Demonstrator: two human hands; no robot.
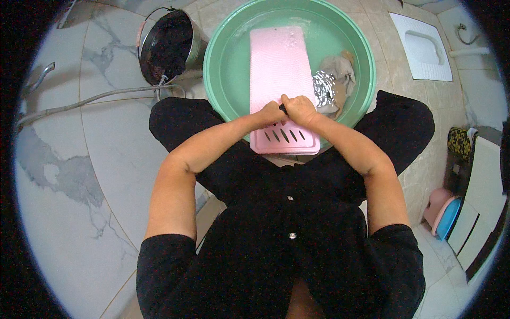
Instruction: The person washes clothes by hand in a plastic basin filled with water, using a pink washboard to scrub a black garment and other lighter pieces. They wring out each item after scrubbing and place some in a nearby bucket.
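A pink plastic washboard (279, 63) leans in a large round green plastic basin (210, 75) of water, its slotted end resting over the near rim. My left hand (273, 113) and my right hand (299, 108) meet above the board's lower part, both closed on a small dark cloth (283, 109) of which little shows between them. Beige and grey cloth (338, 73) lies partly under water at the basin's right side, beside the board.
A metal bucket (197, 50) with dark contents stands left of the basin. A grey hose (99, 95) runs from the left wall towards it. Farther right are a white squat toilet (424, 48), pink and blue basins (447, 217) and a white cabinet or door panel (476, 199).
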